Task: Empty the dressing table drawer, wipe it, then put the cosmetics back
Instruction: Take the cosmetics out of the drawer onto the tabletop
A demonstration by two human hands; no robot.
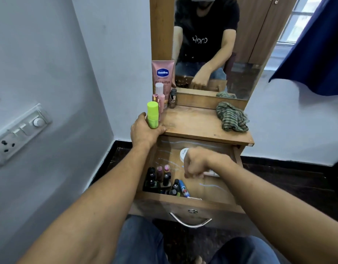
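Drawer (pixel 156 205) pulled out under the tabletop (pixel 189 122), small dark bottles (pixel 162 180) bunched in its front-left corner, 1 white jar (pixel 184 152) at the back half hidden behind the right hand (pixel 197 164). Hard to call on that right hand: fingers curled down over the drawer floor, blurry, pale sliver poking out by the wrist, grip or no grip impossible to tell. Left hand (pixel 145 130) up at the tabletop's left edge, wrapped round the upright lime-green bottle (pixel 152 116), just in front of the pink Vaseline tube (pixel 162 73).
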